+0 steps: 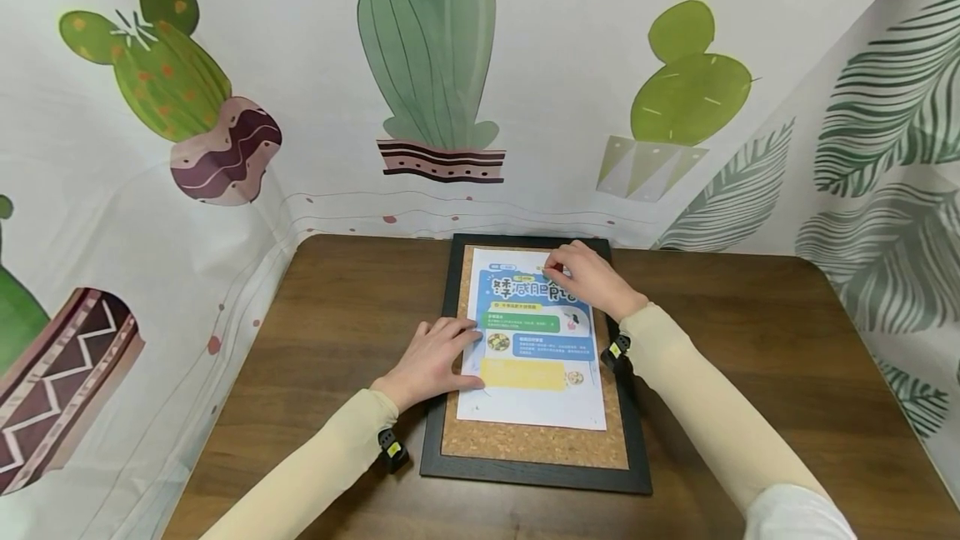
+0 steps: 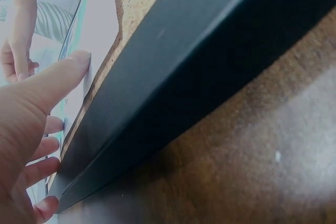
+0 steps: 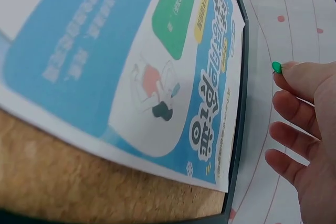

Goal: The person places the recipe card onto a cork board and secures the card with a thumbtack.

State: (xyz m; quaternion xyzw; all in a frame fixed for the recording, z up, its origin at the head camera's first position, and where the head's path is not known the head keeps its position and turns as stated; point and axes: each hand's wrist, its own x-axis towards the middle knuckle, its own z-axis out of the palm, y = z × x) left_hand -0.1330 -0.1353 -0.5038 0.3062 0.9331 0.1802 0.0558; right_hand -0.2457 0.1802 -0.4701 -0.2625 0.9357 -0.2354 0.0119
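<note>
A printed poster (image 1: 528, 407) with blue, green and yellow panels lies on a black-framed cork board (image 1: 495, 444). My left hand (image 1: 433, 359) rests at the poster's left edge, its fingers spread and the thumb touching the paper. In the left wrist view that thumb (image 2: 63, 74) lies along the sheet, while the other fingers reach over the frame (image 2: 173, 56). Near the poster's top edge, my right hand (image 1: 592, 280) pinches a small green pushpin (image 3: 276, 67) between thumb and index finger. The pin is held above the board; its point is hard to make out.
The board lies on a brown wooden table (image 1: 360, 307), its far end close to the table's back edge. Behind hangs a white cloth (image 1: 555, 107) printed with cacti and leaves. Each wrist carries a small black camera (image 1: 617, 351).
</note>
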